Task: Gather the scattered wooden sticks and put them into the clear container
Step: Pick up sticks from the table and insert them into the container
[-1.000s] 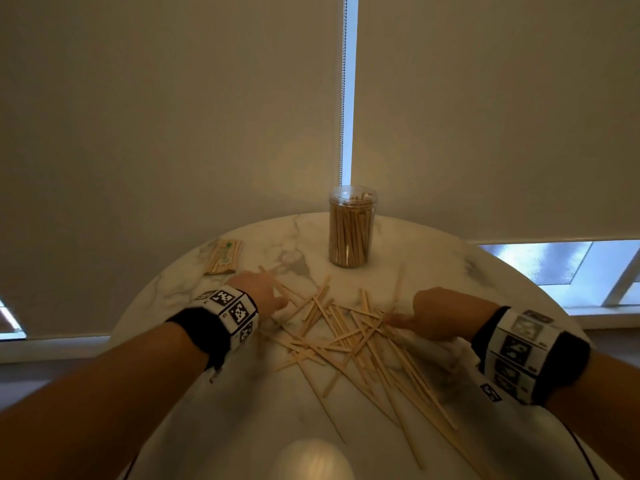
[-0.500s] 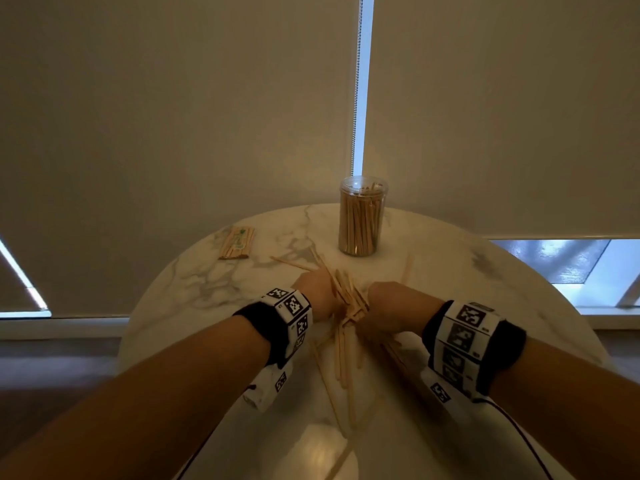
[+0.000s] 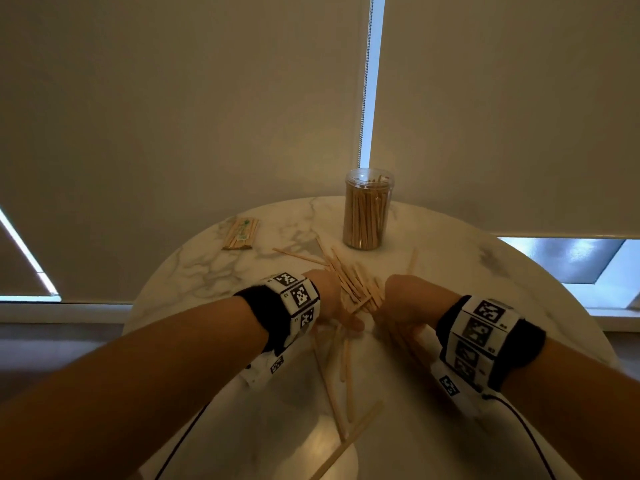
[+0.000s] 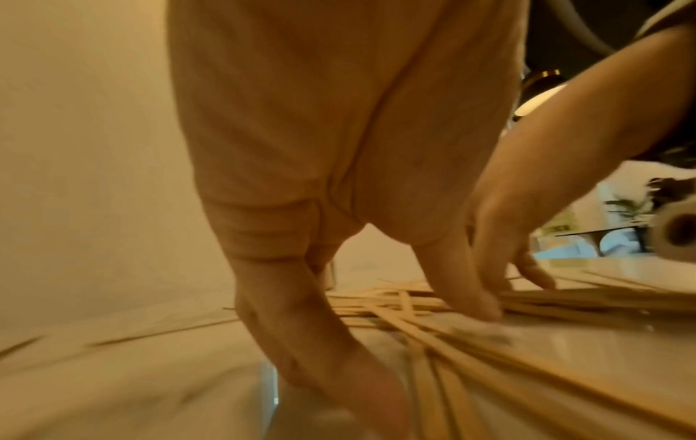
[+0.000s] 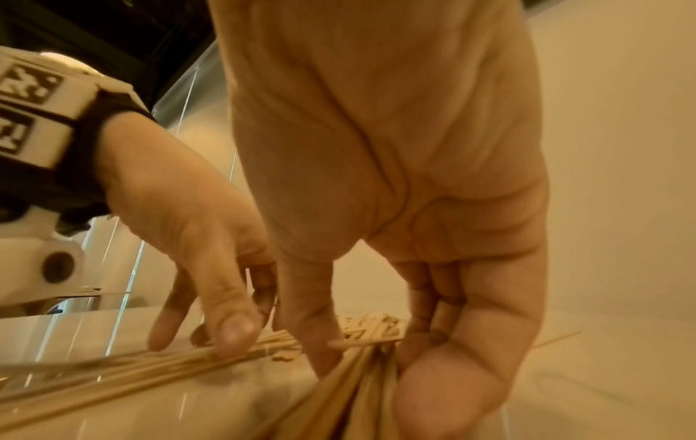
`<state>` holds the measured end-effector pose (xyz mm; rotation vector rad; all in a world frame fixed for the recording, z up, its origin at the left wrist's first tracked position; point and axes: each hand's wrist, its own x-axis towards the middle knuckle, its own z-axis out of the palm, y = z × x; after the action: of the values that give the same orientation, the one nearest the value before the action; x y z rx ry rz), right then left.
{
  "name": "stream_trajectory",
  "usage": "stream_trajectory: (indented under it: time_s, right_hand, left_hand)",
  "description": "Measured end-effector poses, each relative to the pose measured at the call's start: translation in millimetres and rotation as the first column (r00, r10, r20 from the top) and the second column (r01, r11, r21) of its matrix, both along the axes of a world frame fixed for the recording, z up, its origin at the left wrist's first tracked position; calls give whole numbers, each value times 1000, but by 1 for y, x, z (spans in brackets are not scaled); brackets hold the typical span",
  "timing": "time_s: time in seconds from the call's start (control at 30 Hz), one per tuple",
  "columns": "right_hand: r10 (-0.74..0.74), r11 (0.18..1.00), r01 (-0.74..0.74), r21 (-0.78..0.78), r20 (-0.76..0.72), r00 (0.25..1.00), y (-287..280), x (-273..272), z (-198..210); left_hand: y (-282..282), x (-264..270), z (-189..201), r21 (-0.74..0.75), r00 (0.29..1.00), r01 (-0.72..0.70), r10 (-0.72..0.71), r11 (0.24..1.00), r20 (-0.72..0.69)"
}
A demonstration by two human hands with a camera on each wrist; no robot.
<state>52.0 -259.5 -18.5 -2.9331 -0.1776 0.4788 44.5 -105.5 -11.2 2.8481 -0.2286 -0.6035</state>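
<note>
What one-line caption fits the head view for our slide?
Both hands, left hand and right hand, press scattered wooden sticks together before the clear container.

Sticks (image 3: 356,289) now bunched btwn hands, L (image 3: 329,299) + R (image 3: 401,303).

Pale tan wooden sticks (image 3: 356,289) lie on a white table (image 3: 194,271) veined with grey marbling. The wristbands (image 3: 294,299) are black, with white blocks bearing black square-code patterns. The blinds (image 3: 173,116) are plain beige.
</note>
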Motion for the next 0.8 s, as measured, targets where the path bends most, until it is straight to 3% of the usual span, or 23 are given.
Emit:
stream_trajectory:
  time_s: [0.1, 0.23, 0.43, 0.53, 0.6, 0.67, 0.73, 0.8]
  right_hand:
    - [-8, 1000, 8, -5, -3, 1000, 0, 0, 0]
    - [31, 999, -30, -46, 18, 999, 0, -3, 3]
    - [33, 998, -30, -63, 45, 998, -5, -8, 3]
    - [25, 997, -21, -72, 59, 998, -7, -7, 2]
    - [38, 996, -33, -83, 57, 998, -7, -7, 2]
    - [42, 995, -38, -90, 49, 998, -7, -8, 2]
    - [44, 994, -40, -101, 37, 998, -7, -7, 2]
    - [38, 993, -36, -114, 21, 999, -8, -6, 1]
  left_hand:
    - [-7, 0, -9, 44, 999, 42, -42, 998, 7]
    - [-13, 7, -6, -42, 992, -71, 67, 997, -107]
    - [-12, 7, 4, -44, 997, -71, 70, 996, -31]
    - [-4, 8, 4, -202, 990, -139, 142, 970, 3]
    - [0, 10, -1, -431, 961, -263, 271, 863, -44]
    - [3, 8, -2, -610, 919, -373, 370, 700, -137]
    - [4, 7, 2, -719, 894, -406, 407, 564, -186]
    - [5, 8, 5, -786, 881, -387, 444, 482, -161]
